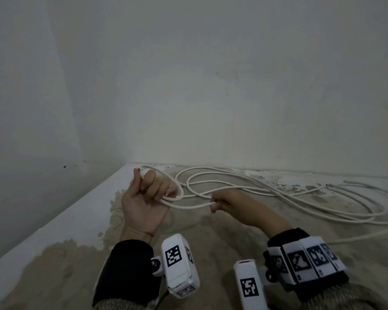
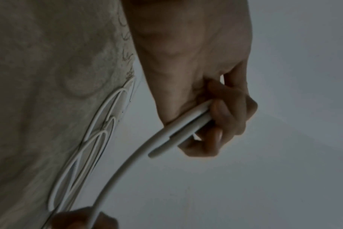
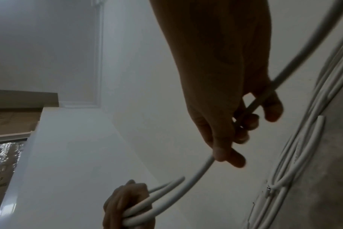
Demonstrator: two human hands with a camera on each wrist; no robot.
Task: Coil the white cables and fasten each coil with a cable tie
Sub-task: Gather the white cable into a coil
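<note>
A long white cable (image 1: 251, 186) lies in loose loops on the floor along the wall. My left hand (image 1: 148, 195) is raised palm-up, its fingers curled round a small loop of that cable (image 2: 188, 122) with a short free end sticking out. My right hand (image 1: 224, 202) pinches the same cable (image 3: 198, 172) a short way to the right of the left hand, and the strand hangs slack between the two. In the right wrist view the cable runs through my right fingers (image 3: 272, 111) and off toward the floor loops (image 3: 303, 155). No cable tie shows.
The floor (image 1: 211, 242) is bare beige concrete with patchy white paint, meeting white walls (image 1: 188, 86) in a corner at the left. More cable strands (image 1: 356, 191) trail off to the right edge. A wooden ledge (image 3: 20, 99) appears in the right wrist view.
</note>
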